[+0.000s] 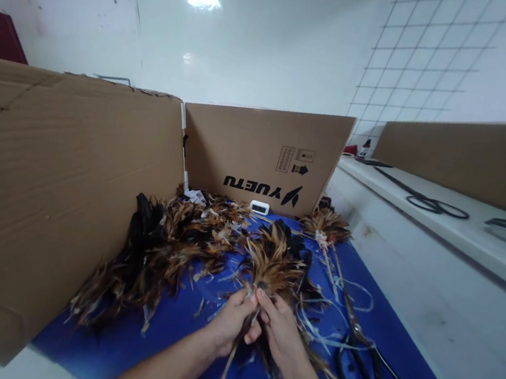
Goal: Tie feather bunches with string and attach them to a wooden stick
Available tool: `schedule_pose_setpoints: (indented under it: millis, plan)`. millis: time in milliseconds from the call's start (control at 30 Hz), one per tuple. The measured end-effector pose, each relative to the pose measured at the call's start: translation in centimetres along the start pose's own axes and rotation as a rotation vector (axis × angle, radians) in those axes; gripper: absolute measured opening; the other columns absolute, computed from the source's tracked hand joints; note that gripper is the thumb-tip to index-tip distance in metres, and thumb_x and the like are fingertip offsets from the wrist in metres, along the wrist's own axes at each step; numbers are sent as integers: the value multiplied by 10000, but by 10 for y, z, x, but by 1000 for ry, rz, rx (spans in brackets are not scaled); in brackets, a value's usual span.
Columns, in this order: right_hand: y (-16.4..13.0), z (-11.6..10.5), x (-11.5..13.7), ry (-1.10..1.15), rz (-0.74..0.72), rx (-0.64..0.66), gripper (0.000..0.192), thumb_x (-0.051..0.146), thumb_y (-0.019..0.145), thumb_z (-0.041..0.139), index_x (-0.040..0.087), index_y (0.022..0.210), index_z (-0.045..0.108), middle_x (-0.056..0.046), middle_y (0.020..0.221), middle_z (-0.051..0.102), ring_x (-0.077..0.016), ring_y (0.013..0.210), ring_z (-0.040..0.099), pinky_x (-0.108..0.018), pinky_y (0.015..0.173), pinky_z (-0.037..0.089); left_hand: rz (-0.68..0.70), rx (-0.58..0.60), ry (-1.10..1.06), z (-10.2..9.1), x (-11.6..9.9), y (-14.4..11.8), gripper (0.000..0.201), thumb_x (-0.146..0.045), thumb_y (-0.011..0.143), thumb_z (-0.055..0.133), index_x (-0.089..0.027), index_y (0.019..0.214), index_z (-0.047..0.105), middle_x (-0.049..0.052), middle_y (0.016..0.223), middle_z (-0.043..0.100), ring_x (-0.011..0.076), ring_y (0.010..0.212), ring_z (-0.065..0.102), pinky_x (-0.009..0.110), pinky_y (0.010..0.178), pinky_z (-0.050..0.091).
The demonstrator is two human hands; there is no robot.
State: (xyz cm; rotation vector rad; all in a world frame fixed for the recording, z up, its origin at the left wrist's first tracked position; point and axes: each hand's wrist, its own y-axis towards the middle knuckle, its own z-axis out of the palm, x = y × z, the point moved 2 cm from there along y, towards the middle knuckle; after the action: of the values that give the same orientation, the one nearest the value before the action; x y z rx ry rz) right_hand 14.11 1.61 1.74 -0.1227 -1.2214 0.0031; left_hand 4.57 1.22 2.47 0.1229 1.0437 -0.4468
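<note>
Two hands are in view, the left hand (234, 320) and the right hand (282, 332). One feather bundle (273, 264) on a thin stick sits between them. One more tied feather bundle (326, 225) lies farther back, and one loose heap of feathers (165, 240) spreads to the left; its single feathers are too many and too tangled to count. Two pairs of black scissors show: one (377, 376) on the blue mat (177, 329), one (436, 206) on the white ledge (463, 238). Three cardboard panels stand around: one at left (46, 185), one printed panel (262, 153) at the back, one at right (469, 157). One small white device (259, 207) and one small bottle (365, 149) complete the count.
</note>
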Motion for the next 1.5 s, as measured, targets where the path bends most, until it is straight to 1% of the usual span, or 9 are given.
schedule_pose_setpoints:
  millis: [100,233,333,533,700,800,1067,1300,1500]
  plan:
    - [2,0,-1,3,-19,13,319,428,662,712,169,623,531,72,496,375,-71,457,317,-214,454,303,-71,26,-92,-4,-1,3,395,-491,765,549,-111,862,506,34,693,585,26,311,410,145,275,199]
    - [2,1,-4,-27,-10,38,320,445,666,701,172,612,542,46,514,455,-92,479,377,-231,490,331,-267,44,-192,-12,1,7,474,-554,803,446,-91,763,533,41,607,558,29,298,374,151,276,95]
    - [2,2,-5,-18,12,40,320,450,642,716,166,638,569,32,533,492,-107,499,413,-242,513,353,-387,108,-274,-17,2,9,393,-487,807,489,-98,808,542,39,642,566,24,321,360,137,287,45]
    - [1,0,0,-13,52,132,338,421,660,715,161,537,538,32,491,478,-116,529,444,-247,568,379,-380,185,-268,-22,-5,7,282,-387,803,537,-106,818,515,35,688,536,14,352,334,122,298,71]
    - [-2,0,7,-17,80,232,267,385,673,713,132,738,656,-36,650,627,-185,675,563,-302,684,430,-413,211,-227,-22,-6,3,277,-408,793,554,-156,778,440,-48,580,378,-6,348,235,107,328,71]
    - [-2,-2,8,-29,106,252,267,372,667,717,123,751,675,-52,666,640,-201,705,574,-314,698,434,-402,184,-175,-23,-4,2,297,-427,781,563,-165,762,426,-64,557,335,-5,345,202,111,331,61]
    - [-1,-7,5,-52,127,268,379,363,705,688,142,436,537,-6,500,530,-119,542,476,-246,567,376,-453,245,-324,-19,-4,4,383,-468,839,402,-108,829,535,64,684,550,36,374,323,135,307,44]
    - [-4,-6,10,-38,142,288,235,349,662,727,133,748,692,-61,730,663,-191,728,580,-314,745,436,-586,316,-424,-23,-6,2,334,-452,860,393,-142,760,462,-17,579,382,22,374,251,110,329,75]
    - [-5,-14,13,-112,210,302,249,339,637,746,125,760,709,-83,771,686,-209,771,608,-318,776,451,-636,302,-327,-19,-9,-1,368,-449,890,298,-144,740,437,-28,578,310,33,392,208,123,338,75]
